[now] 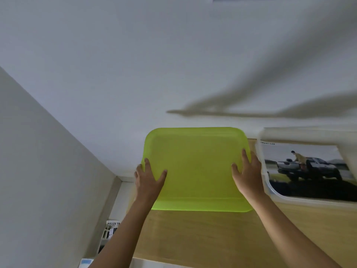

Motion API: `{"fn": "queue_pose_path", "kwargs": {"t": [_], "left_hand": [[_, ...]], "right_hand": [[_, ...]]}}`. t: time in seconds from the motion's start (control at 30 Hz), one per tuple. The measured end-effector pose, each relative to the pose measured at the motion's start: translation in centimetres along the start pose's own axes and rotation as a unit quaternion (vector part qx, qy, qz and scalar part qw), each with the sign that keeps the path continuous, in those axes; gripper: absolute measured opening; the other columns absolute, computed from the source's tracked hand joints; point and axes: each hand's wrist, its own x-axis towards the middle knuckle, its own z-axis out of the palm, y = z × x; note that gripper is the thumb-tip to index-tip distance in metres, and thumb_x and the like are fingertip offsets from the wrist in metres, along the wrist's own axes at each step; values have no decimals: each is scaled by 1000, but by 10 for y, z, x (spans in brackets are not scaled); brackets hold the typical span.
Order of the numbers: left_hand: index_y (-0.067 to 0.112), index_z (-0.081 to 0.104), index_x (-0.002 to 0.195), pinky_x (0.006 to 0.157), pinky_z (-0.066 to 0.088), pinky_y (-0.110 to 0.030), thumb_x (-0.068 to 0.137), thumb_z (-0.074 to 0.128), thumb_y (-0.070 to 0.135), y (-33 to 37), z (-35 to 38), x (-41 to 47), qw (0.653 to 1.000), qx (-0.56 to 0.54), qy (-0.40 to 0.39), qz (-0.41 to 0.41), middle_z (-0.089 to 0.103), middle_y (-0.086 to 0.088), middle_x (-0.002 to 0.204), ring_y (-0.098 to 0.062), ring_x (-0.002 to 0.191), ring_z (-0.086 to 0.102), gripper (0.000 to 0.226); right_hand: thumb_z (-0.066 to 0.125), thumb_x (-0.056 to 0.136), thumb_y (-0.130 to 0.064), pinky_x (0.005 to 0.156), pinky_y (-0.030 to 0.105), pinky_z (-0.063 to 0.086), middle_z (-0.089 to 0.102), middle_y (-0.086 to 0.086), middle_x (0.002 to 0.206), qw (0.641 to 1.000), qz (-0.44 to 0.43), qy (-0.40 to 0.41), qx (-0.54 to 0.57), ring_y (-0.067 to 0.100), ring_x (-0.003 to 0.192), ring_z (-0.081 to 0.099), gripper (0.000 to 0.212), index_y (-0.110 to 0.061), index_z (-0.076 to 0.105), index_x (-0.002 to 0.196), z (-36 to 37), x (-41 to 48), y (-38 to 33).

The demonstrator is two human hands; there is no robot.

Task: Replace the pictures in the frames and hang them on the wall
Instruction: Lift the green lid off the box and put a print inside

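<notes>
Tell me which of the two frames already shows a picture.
The white frame on the right: a truck photo fills it. The lime-green frame, held at both edges by the left hand and right hand, shows only plain green.

Frame [197, 169] against wall [135, 64]; car picture [309, 171] right.

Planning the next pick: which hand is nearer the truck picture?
Right. The right hand grips the green frame's right edge, just beside the truck picture. The left hand grips the frame's left edge, farther away.
</notes>
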Motion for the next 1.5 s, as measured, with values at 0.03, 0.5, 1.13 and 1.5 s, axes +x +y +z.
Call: {"fn": "queue_pose_path", "kwargs": {"t": [0.03,0.5,1.13,1.5], "left_hand": [[8,16,148,105,29,-45,85,59,47,18,5,-2,1000,-9,1,5,27,-24,142,-37,132,26,85],[7,9,148,103,32,-43,89,51,48,253,173,-91,987,34,-134,76,27,-22,143,-37,128,31,83],[14,14,147,100,37,-45,89,51,47,283,220,-96,995,13,-89,50,24,-18,142,-37,123,42,77],[36,9,147,89,40,-40,81,60,53,259,218,-84,984,-91,-147,52,45,-15,122,-32,114,48,86]], "right_hand": [[45,96,-28,112,44,22,12,16,155,1000,3,12,1,30,143,9,59,-13,20,147,-14,6,10],[49,92,-22,109,46,27,24,22,150,981,170,88,-35,37,137,21,56,-6,30,143,-181,52,243],[51,93,-29,110,41,26,29,15,149,995,95,38,4,29,138,24,54,-14,34,142,-192,110,309],[44,93,-43,105,42,32,35,18,143,994,105,-3,40,32,133,33,56,-29,27,145,-192,106,330]]}}
